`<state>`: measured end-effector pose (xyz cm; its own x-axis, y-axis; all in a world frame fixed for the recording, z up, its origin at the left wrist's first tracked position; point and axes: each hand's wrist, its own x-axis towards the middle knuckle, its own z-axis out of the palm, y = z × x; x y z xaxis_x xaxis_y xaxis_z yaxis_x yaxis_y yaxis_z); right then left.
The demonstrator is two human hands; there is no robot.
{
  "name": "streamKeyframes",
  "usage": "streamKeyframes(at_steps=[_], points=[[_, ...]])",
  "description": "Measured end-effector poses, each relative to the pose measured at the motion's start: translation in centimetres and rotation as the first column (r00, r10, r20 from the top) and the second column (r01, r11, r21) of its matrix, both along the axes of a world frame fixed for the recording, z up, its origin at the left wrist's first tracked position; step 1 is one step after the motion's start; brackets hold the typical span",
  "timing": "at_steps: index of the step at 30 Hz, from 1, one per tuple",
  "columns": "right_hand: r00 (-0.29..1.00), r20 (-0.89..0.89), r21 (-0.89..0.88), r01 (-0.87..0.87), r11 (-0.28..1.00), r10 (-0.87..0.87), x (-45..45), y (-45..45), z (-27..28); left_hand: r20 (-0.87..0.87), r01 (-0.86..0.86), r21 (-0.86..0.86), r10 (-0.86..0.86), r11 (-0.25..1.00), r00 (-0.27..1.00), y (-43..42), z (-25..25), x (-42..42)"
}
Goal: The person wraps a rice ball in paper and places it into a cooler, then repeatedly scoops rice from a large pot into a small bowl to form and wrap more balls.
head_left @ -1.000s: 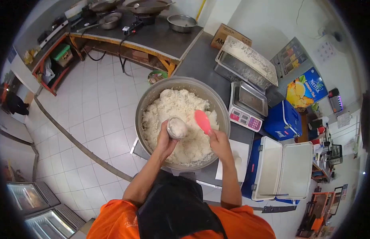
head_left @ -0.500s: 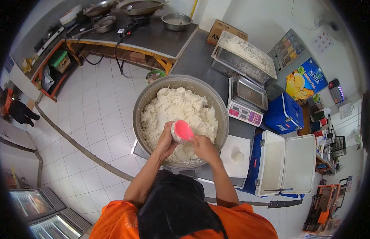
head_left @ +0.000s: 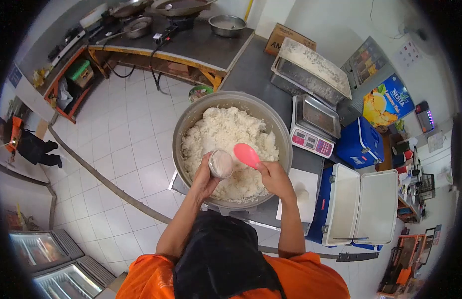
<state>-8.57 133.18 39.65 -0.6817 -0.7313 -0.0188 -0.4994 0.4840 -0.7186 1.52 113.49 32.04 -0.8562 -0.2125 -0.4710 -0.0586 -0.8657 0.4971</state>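
A large metal pot heaped with cooked white rice stands in front of me. Over the rice, my left hand is wrapped round a clear jar, its open mouth facing up. Pale contents show inside the jar; I cannot make out what they are. My right hand grips the handle of a pink spoon, a little to the right of the jar and apart from it. The bowl of the spoon is over the rice.
Right of the pot are a digital scale carrying a metal tray, a white board and an open cooler. A closed blue cooler sits behind. Woks stand on the far counter. Another person is at far left.
The pink spoon has moved off the jar's mouth to the right, uncovering the jar's contents. My right hand has shifted right with it. The person at far left shows more fully.
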Motion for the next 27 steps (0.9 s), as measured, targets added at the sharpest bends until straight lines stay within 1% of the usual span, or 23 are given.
streamKeyframes(at_steps=[2, 3, 4, 5, 6, 7, 8, 9, 10, 12, 13, 15, 16, 17, 18, 19, 20, 21, 22, 24, 25, 26, 27], points=[[0.953, 0.244, -0.106, 0.209, 0.972, -0.179, 1.0, 0.2, -2.0, -0.041, -0.026, 0.039, 0.027, 0.999, 0.999, 0.0, -0.3, -0.2], [0.969, 0.245, -0.147, 0.064, 0.987, -0.026, 2.0, -1.0, -3.2, -0.079, -0.039, 0.078, 0.045, 0.996, 0.996, 0.2, -0.5, -0.3], [0.970, 0.242, -0.148, 0.070, 0.987, -0.033, 1.9, -0.5, -3.4, -0.082, -0.032, 0.077, 0.038, 0.996, 0.996, 0.1, -0.6, -0.2], [0.785, 0.612, -0.107, 0.204, 0.973, -0.097, 1.8, 0.2, -3.3, -0.083, -0.035, 0.078, 0.041, 0.996, 0.996, -0.1, -0.8, 0.1], [0.461, 0.878, -0.019, 0.307, 0.951, -0.131, 2.0, -0.1, -2.3, -0.082, -0.039, 0.077, 0.046, 0.996, 0.996, -0.3, -1.1, 0.3], [0.461, 0.878, -0.023, 0.309, 0.951, -0.128, 2.3, -0.5, -2.4, -0.083, -0.037, 0.073, 0.043, 0.997, 0.996, -0.4, -1.5, 0.2], [0.417, 0.907, -0.055, 0.271, 0.961, -0.065, 2.7, -0.9, -2.6, -0.115, -0.033, 0.058, 0.040, 0.998, 0.993, -0.4, -2.1, 0.0], [0.366, 0.931, -0.087, 0.237, 0.967, -0.006, 3.3, -1.1, -2.7, -0.143, -0.027, 0.045, 0.033, 0.999, 0.989, -0.3, -1.4, 0.1], [0.366, 0.930, -0.086, 0.237, 0.968, -0.008, 3.4, -0.6, -2.5, -0.144, -0.027, 0.047, 0.033, 0.999, 0.989, -0.3, -0.7, 0.5], [0.369, 0.922, -0.036, 0.374, 0.927, -0.113, 2.6, 0.6, -1.7, -0.066, -0.081, 0.085, 0.087, 0.993, 0.994, -1.4, 1.2, 1.4], [0.366, 0.925, -0.040, 0.367, 0.929, -0.105, 2.1, 1.1, -2.1, -0.062, -0.089, 0.078, 0.094, 0.993, 0.994, -2.0, 1.4, 1.9], [0.670, 0.694, 0.131, 0.243, 0.961, -0.264, 0.8, 1.8, -4.3, -0.162, -0.134, 0.155, 0.159, 0.979, 0.974, -3.0, 1.7, 2.7], [0.666, 0.696, 0.135, 0.246, 0.960, -0.268, 1.0, 1.7, -5.9, -0.157, -0.131, 0.158, 0.156, 0.979, 0.975, -2.9, 2.7, 3.2], [0.954, 0.218, 0.154, 0.173, 0.973, -0.204, 1.4, 1.7, -7.7, -0.141, -0.129, 0.130, 0.147, 0.983, 0.979, -2.5, 3.8, 3.9], [0.946, -0.320, 0.215, 0.122, 0.969, -0.048, 2.0, 1.7, -8.8, -0.125, -0.121, 0.103, 0.133, 0.987, 0.983, -2.1, 4.6, 4.2], [0.947, -0.313, 0.225, 0.143, 0.964, -0.067, 3.3, 1.3, -6.9, -0.117, -0.099, 0.112, 0.112, 0.989, 0.987, -1.5, 4.5, 4.6], [0.997, -0.036, 0.010, 0.067, 0.998, -0.067, 5.2, 0.5, -2.8, -0.158, -0.043, 0.137, 0.065, 0.990, 0.985, -0.6, 4.2, 5.1], [0.974, 0.228, -0.226, 0.063, 0.972, -0.010, 6.8, 0.0, 0.1, -0.203, 0.021, 0.162, 0.012, 0.987, 0.979, 0.5, 4.0, 5.6], [0.971, 0.231, -0.213, 0.110, 0.971, -0.059, 8.4, -0.1, 1.1, -0.199, 0.067, 0.175, -0.031, 0.982, 0.979, 1.9, 4.7, 6.0], [0.960, 0.266, -0.392, 0.195, 0.899, -0.093, 11.6, 0.8, 1.7, -0.121, 0.213, 0.297, -0.184, 0.931, 0.975, 4.9, 6.8, 6.8], [0.953, 0.242, -0.322, 0.258, 0.911, -0.185, 12.7, 2.3, 1.1, -0.127, 0.307, 0.276, -0.282, 0.911, 0.951, 6.4, 6.7, 6.9], [0.944, 0.244, -0.308, 0.290, 0.906, -0.220, 13.7, 4.0, 0.2, -0.126, 0.336, 0.291, -0.312, 0.896, 0.942, 7.9, 6.8, 6.9], [0.902, 0.291, -0.339, 0.408, 0.848, -0.317, 14.6, 5.9, -0.9, -0.150, 0.400, 0.292, -0.371, 0.869, 0.916, 9.5, 6.9, 7.0]])
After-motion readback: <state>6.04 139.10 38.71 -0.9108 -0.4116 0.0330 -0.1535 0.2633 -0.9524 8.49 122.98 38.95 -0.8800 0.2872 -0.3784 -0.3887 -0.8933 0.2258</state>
